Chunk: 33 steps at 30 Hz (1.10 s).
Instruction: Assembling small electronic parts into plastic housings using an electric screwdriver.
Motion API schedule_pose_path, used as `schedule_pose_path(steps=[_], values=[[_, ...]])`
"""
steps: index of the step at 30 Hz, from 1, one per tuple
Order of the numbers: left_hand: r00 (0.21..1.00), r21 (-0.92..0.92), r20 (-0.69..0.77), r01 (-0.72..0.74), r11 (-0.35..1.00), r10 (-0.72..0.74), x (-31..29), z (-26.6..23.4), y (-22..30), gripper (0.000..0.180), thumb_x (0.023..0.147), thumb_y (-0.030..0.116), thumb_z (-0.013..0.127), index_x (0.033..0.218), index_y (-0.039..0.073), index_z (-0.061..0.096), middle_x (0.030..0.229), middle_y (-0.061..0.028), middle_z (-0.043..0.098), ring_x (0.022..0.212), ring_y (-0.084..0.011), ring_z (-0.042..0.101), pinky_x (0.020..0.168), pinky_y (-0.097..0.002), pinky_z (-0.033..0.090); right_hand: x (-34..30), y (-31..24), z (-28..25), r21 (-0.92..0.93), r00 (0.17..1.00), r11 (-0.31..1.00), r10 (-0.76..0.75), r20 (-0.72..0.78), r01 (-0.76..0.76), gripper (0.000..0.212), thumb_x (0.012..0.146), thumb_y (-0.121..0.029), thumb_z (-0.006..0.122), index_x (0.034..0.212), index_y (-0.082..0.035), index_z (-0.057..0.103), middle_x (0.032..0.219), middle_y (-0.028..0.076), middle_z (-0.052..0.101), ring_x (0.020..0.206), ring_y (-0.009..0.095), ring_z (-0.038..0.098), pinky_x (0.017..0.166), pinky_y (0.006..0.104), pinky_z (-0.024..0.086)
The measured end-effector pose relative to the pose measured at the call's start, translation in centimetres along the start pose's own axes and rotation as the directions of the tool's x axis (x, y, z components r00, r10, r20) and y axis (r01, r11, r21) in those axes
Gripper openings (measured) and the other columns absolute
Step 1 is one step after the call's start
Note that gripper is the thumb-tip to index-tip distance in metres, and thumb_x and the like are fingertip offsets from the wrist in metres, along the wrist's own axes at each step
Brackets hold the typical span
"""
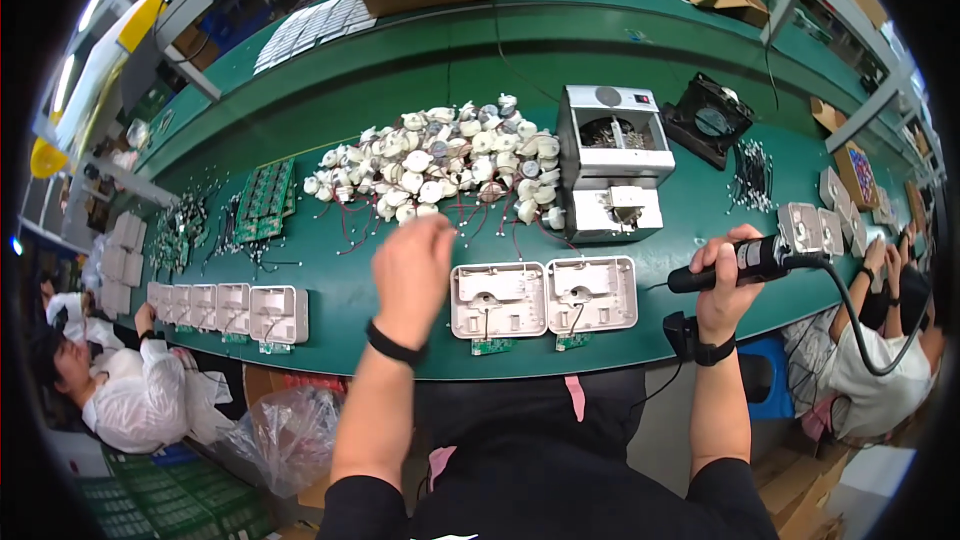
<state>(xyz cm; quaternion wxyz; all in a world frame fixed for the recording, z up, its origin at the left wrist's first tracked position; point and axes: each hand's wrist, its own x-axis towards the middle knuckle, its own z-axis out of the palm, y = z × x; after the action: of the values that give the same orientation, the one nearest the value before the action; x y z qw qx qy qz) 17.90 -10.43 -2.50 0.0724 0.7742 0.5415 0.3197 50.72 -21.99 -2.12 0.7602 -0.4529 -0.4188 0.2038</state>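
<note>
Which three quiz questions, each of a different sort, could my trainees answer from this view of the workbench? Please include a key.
1. Multiple choice: What does the person's right hand hold?
A) a cardboard box
B) a corded black tool
C) a green circuit board

2. True or false: The pile of white parts lies to the left of the silver machine.

3. Count: From left to right, how many open pale casings lie between the left hand and the right hand?

Key: 1 B; 2 True; 3 Two.
</note>
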Motion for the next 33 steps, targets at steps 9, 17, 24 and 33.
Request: schedule_pose_path(steps=[9, 17, 24, 33], values=[[0.957, 0.213, 0.246, -0.205, 0.955, 0.151, 2.6, 1.4, -5.5, 0.035, 0.079, 0.012, 0.073, 0.112, 0.009, 0.060, 0.095, -0.0106, 0.067, 0.089, -0.0270, 0.063, 0.073, -0.0364, 0.051, 0.1, 0.0, 1.3, -0.060, 0.997, 0.997, 0.039, -0.060, -0.042, 0.027, 0.090, -0.008, 0.060, 0.112, 0.000, 0.047, 0.071, 0.006, 0.053, 0.057, 0.014, 0.052, 0.057, 0.0284, 0.046], [0.680, -0.677, 0.635, 0.718, 0.159, -0.367, -1.9, -1.1, -6.2, 0.034, 0.095, 0.021, 0.062, 0.122, 0.003, 0.055, 0.101, -0.0098, 0.067, 0.087, -0.0161, 0.065, 0.066, -0.0269, 0.055, -0.3, 0.0, 1.6, -0.153, 1.000, 0.988, 0.005, 0.004, -0.005, 0.027, 0.088, -0.005, 0.061, 0.110, 0.001, 0.048, 0.069, 0.005, 0.053, 0.056, 0.013, 0.053, 0.055, 0.0280, 0.046], [0.650, -0.668, 0.743, 0.715, -0.206, -0.155, -4.1, -2.0, -6.9, 0.035, 0.100, 0.022, 0.053, 0.125, -0.003, 0.052, 0.110, -0.0142, 0.065, 0.090, -0.0173, 0.066, 0.074, -0.0261, 0.058, 0.4, -0.2, 1.7, -0.136, 0.996, 0.987, 0.087, -0.021, -0.089, 0.028, 0.088, -0.006, 0.062, 0.110, 0.002, 0.048, 0.069, 0.005, 0.054, 0.057, 0.014, 0.054, 0.057, 0.0282, 0.046], [0.621, -0.641, 0.767, 0.744, 0.187, 0.162, -3.0, -0.3, 2.4, 0.033, 0.095, 0.015, 0.062, 0.121, -0.003, 0.054, 0.110, -0.0107, 0.064, 0.095, -0.0183, 0.066, 0.079, -0.0246, 0.055, 0.6, -0.1, 2.7, -0.155, 0.994, 0.984, 0.083, -0.066, -0.092, 0.028, 0.088, -0.005, 0.062, 0.111, 0.002, 0.048, 0.068, 0.004, 0.053, 0.059, 0.015, 0.057, 0.059, 0.0283, 0.047]])
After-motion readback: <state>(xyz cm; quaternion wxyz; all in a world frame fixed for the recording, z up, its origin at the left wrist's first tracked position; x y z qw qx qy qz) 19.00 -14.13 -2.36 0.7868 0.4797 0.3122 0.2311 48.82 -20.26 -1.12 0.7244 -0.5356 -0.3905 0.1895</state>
